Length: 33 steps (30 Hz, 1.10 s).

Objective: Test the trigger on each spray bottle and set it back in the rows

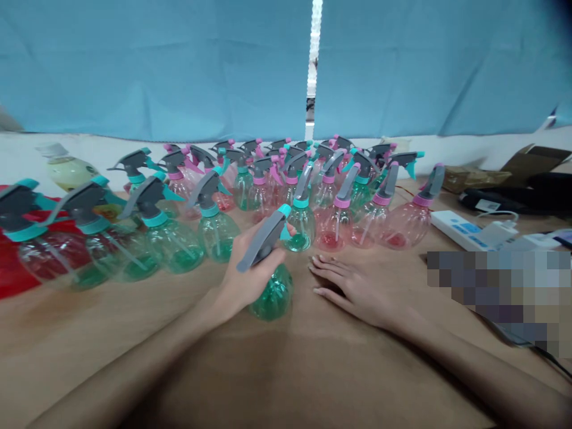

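My left hand [250, 271] is wrapped around the neck of a green spray bottle [272, 295] with a grey and teal trigger head. The bottle stands on the wooden table, and my fingers hide its collar. Palm down, my right hand [346, 286] rests on the table to the right of that bottle, fingers stretched out and holding nothing. Just beyond it stands a pink spray bottle [331, 229] with a pink collar. Another green spray bottle [300, 226] is behind the held one.
Several more green and pink spray bottles fill the back and left of the table [250, 369]. A white power strip [465, 229] with plugs lies at the right, near an open cardboard box [531, 167]. At the far left are a red bag [13, 268] and a capped drink bottle [67, 170].
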Motion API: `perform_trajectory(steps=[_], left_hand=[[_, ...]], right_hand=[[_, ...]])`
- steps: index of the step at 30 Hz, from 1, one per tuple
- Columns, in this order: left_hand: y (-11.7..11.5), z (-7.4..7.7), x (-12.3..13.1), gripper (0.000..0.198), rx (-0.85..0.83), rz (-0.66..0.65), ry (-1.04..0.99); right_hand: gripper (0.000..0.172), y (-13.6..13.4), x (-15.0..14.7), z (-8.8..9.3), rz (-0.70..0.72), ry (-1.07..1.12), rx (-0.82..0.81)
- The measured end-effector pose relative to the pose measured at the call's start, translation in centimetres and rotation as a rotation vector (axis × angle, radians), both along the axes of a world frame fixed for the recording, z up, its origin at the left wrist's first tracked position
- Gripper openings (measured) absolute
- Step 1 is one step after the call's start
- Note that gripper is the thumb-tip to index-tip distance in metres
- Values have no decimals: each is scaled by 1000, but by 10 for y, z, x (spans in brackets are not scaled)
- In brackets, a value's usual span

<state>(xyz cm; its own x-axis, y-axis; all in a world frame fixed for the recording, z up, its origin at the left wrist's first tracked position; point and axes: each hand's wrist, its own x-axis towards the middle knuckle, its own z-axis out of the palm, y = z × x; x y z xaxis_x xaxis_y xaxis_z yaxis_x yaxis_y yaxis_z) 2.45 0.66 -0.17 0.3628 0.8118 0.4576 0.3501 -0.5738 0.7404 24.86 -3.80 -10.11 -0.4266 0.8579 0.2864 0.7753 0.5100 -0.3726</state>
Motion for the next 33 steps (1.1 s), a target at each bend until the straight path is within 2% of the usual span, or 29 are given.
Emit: perform_trajectory(steps=[8,17,25,29,33], left_hand=[[0,1,1,9,-42,-39,-36],[1,1,-2,9,-61,-126,-50],[-1,-3,-1,20,-57,-28,-30],[-3,-5,0,4,-20,29,-47],[-3,-7,0,3,5,10,-89]], right_hand=[[51,0,0,1,-6,-46,-25],[52,1,1,0,-6,-44,-31],[52,0,1,0,-5,-61,-29],[52,1,1,0,1,-64,-26],[52,1,2,0,-2,-60,-39]])
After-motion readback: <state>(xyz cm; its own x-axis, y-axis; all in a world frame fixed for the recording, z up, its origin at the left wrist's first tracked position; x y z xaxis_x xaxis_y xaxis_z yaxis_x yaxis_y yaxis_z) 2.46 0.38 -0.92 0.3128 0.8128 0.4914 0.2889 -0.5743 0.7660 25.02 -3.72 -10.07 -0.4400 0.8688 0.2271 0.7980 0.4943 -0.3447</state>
